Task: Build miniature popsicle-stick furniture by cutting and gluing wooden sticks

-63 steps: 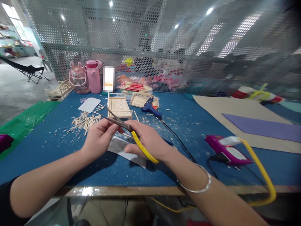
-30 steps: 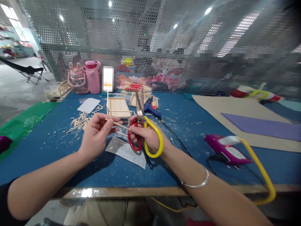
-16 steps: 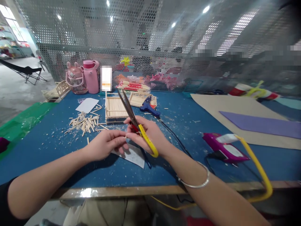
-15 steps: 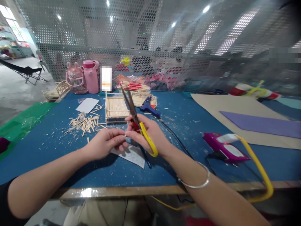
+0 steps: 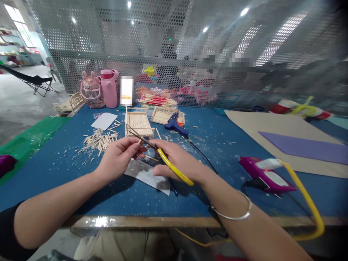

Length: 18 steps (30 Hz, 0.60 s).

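Swung leftward since the earlier frame, scissors (image 5: 174,167) gripped in the right hand (image 5: 182,155) hold parted blades at a stick (image 5: 139,141) pinched by the left hand (image 5: 115,155); cutting looks unfinished, though clipped pieces (image 5: 103,143) lie heaped beyond, near an assembled slatted frame (image 5: 137,120).

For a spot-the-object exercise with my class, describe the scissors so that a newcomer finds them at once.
Over the blue table, find the right hand, just beyond the silver bangle. It holds the scissors. Their dark blades and visible yellow handle set them apart from the pale sticks and blue glue gun nearby.
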Available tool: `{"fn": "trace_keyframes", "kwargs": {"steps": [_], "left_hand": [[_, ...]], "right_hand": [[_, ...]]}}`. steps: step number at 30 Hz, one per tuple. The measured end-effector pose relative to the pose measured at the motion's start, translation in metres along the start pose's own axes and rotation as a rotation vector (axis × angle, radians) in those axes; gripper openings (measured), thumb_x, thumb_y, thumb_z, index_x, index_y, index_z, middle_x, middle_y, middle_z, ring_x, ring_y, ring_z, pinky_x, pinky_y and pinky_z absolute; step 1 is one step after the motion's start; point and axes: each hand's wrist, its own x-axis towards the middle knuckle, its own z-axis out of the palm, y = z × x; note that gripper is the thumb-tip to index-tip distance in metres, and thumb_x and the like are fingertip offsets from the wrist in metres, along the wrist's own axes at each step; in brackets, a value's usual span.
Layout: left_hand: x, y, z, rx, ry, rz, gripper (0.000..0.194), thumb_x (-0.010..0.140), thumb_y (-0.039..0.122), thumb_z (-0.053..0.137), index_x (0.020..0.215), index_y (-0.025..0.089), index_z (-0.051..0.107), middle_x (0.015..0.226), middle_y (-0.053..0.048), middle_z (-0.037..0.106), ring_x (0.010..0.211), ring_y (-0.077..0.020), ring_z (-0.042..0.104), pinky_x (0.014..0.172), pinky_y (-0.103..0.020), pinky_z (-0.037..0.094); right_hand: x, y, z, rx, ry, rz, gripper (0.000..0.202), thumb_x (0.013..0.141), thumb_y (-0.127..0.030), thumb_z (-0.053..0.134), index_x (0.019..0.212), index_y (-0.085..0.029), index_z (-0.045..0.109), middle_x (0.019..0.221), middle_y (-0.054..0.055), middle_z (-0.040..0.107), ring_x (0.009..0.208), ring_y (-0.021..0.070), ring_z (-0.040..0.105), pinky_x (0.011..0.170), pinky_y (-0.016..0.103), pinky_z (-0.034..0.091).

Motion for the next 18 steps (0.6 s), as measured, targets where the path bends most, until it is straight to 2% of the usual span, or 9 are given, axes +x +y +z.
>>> {"fn": "trace_keyframes", "kwargs": {"steps": [4, 9, 18], "left_hand": [[-0.0014, -0.0013, -0.0012, 0.065, -0.002, 0.026, 0.013, 0.08, 0.026, 0.06, 0.075, 0.014, 0.065, 0.068, -0.003, 0.069, 0.057, -0.0111, 0.062, 0.056, -0.023, 0.05], [-0.0027, -0.0018, -0.0013, 0.09, -0.024, 0.059, 0.015, 0.081, 0.028, 0.059, 0.082, 0.015, 0.066, 0.066, -0.002, 0.067, 0.052, -0.0101, 0.057, 0.051, -0.022, 0.046], [-0.0049, 0.0005, -0.003, 0.166, -0.052, 0.093, 0.019, 0.085, 0.027, 0.054, 0.075, 0.015, 0.064, 0.064, -0.001, 0.063, 0.053, -0.0089, 0.054, 0.052, -0.021, 0.043]], "right_hand": [[-0.0009, -0.003, -0.0019, -0.031, -0.003, 0.023, 0.074, 0.063, -0.073, 0.059, 0.112, -0.018, 0.054, 0.107, 0.01, 0.06, 0.093, 0.0249, 0.055, 0.08, 0.037, 0.043], [-0.0025, -0.0053, -0.003, -0.102, 0.017, 0.059, 0.079, 0.056, -0.069, 0.068, 0.116, -0.02, 0.053, 0.113, 0.012, 0.058, 0.101, 0.0289, 0.055, 0.086, 0.042, 0.043], [-0.0018, -0.0057, -0.0044, 0.016, -0.016, -0.005, 0.08, 0.058, -0.075, 0.06, 0.114, -0.018, 0.055, 0.113, 0.012, 0.06, 0.099, 0.0271, 0.055, 0.084, 0.039, 0.043]]}}
